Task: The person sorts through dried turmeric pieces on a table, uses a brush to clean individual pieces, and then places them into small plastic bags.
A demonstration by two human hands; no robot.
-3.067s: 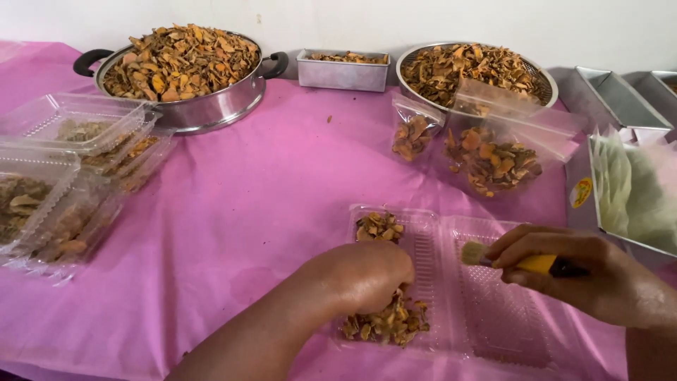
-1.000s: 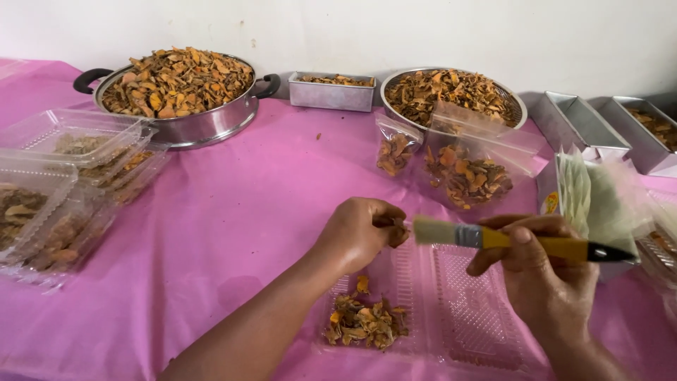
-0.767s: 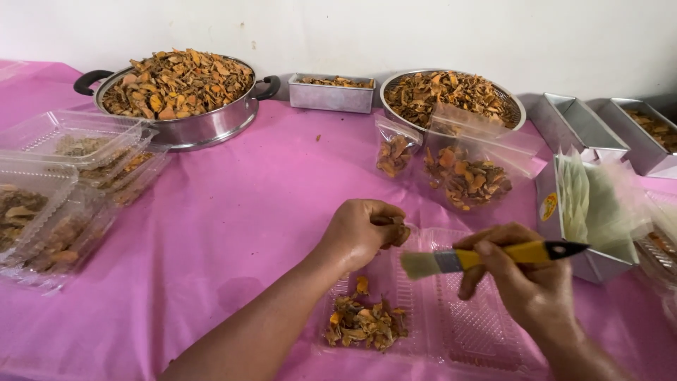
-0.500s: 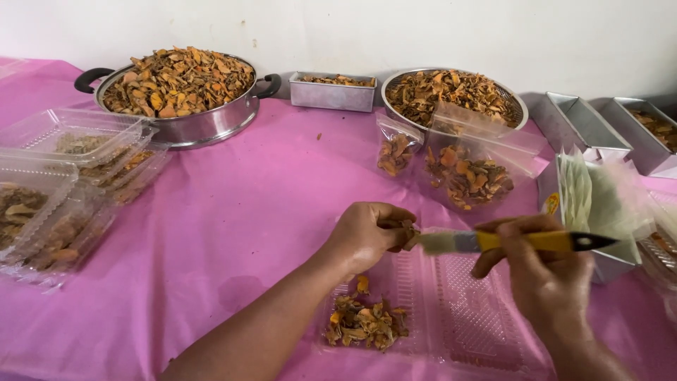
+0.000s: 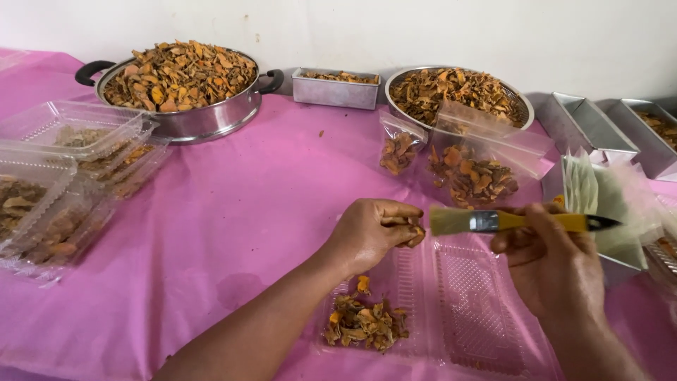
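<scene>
**Brushing a dried slice over the open clamshell**

Pink cloth is covering the whole tabletop (image 5: 233, 212), white wall running behind its far edge. Big steel pot (image 5: 180, 85) is sitting at the far left, heaped with dried orange-brown slices; steel colander bowl (image 5: 457, 92) at far centre-right is holding more, small metal tin (image 5: 336, 87) between them. Empty-looking metal trays (image 5: 585, 127) are lining the far right corner. Filled clear boxes (image 5: 63, 183) are stacking along the left edge. Two clear bags of slices (image 5: 471, 173) are standing just in front of the bowl.

Open clear clamshell (image 5: 465, 310) is lying at the near edge, small pile of slices (image 5: 365, 324) in its left half, right half bare.

Left hand (image 5: 372, 229) is hovering above the clamshell, fingers pinched together on one dried slice (image 5: 416, 234). Right hand (image 5: 546, 257) is gripping the yellow handle of a flat brush (image 5: 508, 221), fingers wrapped tight, bristles just beside the slice.

Judged step: dusting the pinched piece clean. Next move likely calling for short light strokes across the slice, steady pinch so it is not slipping.
</scene>
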